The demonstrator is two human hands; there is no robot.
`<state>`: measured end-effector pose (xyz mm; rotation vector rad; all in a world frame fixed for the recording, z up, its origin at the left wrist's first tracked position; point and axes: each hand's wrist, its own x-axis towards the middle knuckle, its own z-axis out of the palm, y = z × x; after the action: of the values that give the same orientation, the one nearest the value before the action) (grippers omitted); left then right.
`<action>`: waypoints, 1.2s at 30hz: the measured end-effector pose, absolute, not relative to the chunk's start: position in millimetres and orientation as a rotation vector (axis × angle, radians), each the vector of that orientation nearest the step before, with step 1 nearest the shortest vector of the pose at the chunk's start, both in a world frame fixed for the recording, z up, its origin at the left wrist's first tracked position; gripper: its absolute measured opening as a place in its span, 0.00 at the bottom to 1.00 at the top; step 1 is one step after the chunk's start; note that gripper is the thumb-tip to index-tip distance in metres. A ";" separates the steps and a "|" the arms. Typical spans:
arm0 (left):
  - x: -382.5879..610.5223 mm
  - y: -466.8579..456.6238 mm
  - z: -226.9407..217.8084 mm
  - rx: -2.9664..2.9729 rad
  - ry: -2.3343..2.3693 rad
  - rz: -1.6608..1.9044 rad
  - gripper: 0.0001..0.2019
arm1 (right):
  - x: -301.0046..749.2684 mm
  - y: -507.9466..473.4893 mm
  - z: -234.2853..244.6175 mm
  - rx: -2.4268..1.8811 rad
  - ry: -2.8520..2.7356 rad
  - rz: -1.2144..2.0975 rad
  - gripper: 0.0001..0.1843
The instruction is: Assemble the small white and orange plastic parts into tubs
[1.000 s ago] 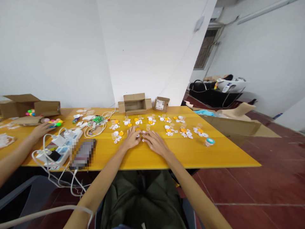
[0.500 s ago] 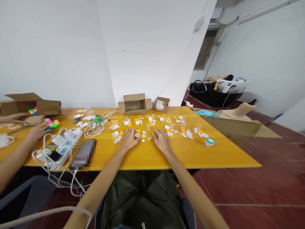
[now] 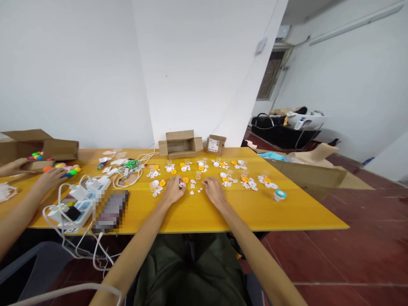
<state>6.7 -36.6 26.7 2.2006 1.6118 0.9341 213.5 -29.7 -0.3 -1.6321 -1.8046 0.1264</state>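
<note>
My left hand (image 3: 174,190) is closed on a white plastic disc (image 3: 182,185) with a hole or hub at its centre. A yellow disc (image 3: 185,180) lies just beyond its fingertips. My right hand (image 3: 214,191) has its thumb and fingertips pinched together over the table; whatever they hold is too small to make out. Between the hands lie small white perforated pieces (image 3: 192,186), a white round piece (image 3: 191,192) and tiny white bits. A clear plastic cup (image 3: 198,174) stands behind them.
Several clusters of white and yellow parts (image 3: 249,182) line the table (image 3: 204,216). At right stands a jar with a teal lid (image 3: 280,194). Cardboard boxes (image 3: 180,144) stand by the wall. A power strip (image 3: 92,195), cables and a phone lie left, beside a co-worker's hands (image 3: 51,176) and coloured balls.
The white disc has shifted slightly left, closer into my left hand. My right hand stays nearly in place. The camera view has tilted a little upward. The co-worker's hands have moved slightly by the balls.
</note>
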 end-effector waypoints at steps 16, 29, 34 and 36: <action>7.2 -32.3 24.8 1.963 1.498 1.077 0.10 | 214.9 -13.7 5.4 -1.404 -1.702 0.357 0.10; 0.7 -23.2 21.4 1.772 1.407 1.189 0.07 | 215.1 -6.2 1.3 -1.411 -1.639 0.389 0.07; -1.1 -18.7 22.9 1.771 1.438 1.147 0.05 | 213.3 -10.1 3.3 -1.412 -1.650 0.370 0.08; -1.3 -16.3 24.2 1.782 1.441 1.132 0.04 | 213.3 -11.0 3.3 -1.393 -1.663 0.366 0.08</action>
<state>-1.3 -16.3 24.2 1.7819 1.4411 1.1322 213.3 -11.0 3.3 -1.3932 -1.6630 0.3658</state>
